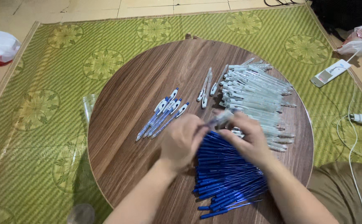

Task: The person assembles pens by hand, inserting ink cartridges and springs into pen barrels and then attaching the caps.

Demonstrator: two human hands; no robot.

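**Pen assembly at a round table**

A single pen [219,119] was being put together over the table [123,137]. The left hand [181,141] and the right hand [247,139] were brought close, each closed on one end of the pen: a blurred clear barrel with a blue refill pointing into it. The step was judged to be the insertion of refill into barrel, not yet seated. The next move was judged to call for a straight push along the barrel's axis, with the tip kept centred.

The pen was held just above the near edge of the blue refills [228,178], which were heaped below and between the wrists. The empty barrels [255,95] were piled just beyond the right hand. Finished pens [164,114] were laid in a short row beyond the left hand, a little apart from it, and a few loose clips [205,89] lay between the row and the barrels.
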